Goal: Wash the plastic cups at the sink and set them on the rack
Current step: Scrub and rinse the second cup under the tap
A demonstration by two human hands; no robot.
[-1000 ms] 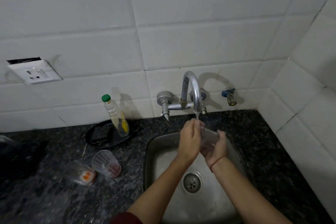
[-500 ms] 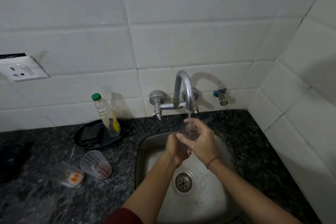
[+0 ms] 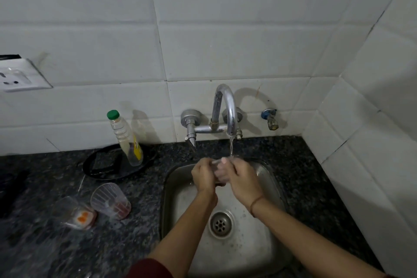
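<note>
Over the steel sink (image 3: 268, 253), both hands close round a clear plastic cup (image 3: 219, 170) held under the thin stream from the tap (image 3: 226, 108). My left hand (image 3: 204, 176) grips it from the left, my right hand (image 3: 241, 177) from the right, and most of the cup is hidden between them. Two more clear cups lie tipped on the dark counter to the left: one with reddish dregs (image 3: 110, 200) and one with orange bits in it (image 3: 75, 213).
A bottle with a green cap (image 3: 125, 139) stands on a black round tray (image 3: 101, 166) behind the cups. A small blue-handled valve (image 3: 270, 118) sticks out of the tiled wall right of the tap. A wall socket (image 3: 20, 77) is at the far left.
The cup has shifted from mostly in my right hand to being clasped between both hands under the stream. The view has swung slightly to the left.
</note>
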